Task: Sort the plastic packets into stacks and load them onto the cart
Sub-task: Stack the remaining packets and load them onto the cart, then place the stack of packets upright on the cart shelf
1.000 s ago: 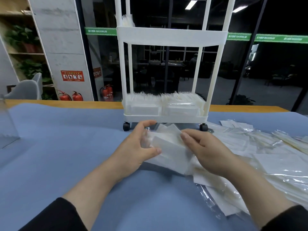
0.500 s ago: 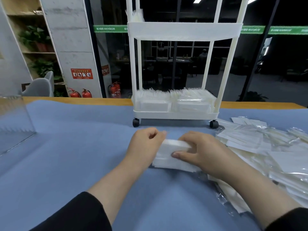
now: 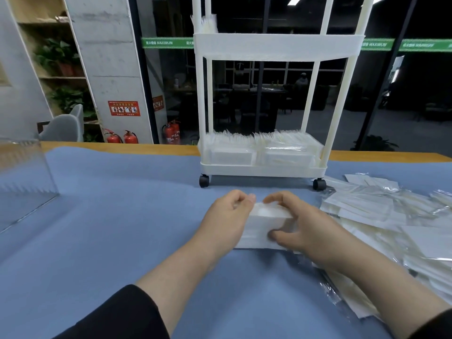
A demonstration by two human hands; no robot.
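A squared stack of white plastic packets (image 3: 263, 222) stands on the blue table cover just in front of me. My left hand (image 3: 226, 217) grips its left end with curled fingers. My right hand (image 3: 300, 227) holds its right end, thumb on the near side and fingers over the top. A white wheeled cart (image 3: 263, 168) stands behind the stack; its bottom shelf carries two rows of packets (image 3: 263, 149). A loose heap of packets (image 3: 391, 221) lies to the right.
A clear plastic box (image 3: 24, 177) sits at the table's left edge. The cart's upper shelf (image 3: 277, 46) has a few packets showing at its left corner. Blue cover (image 3: 110, 216) spreads to the left of my hands. Beyond the table are a glass wall and fire extinguishers.
Both hands closed round the fanned packets, pressed them into a neat block and set it on edge on the cover. The view shifted slightly, with the cart now further right.
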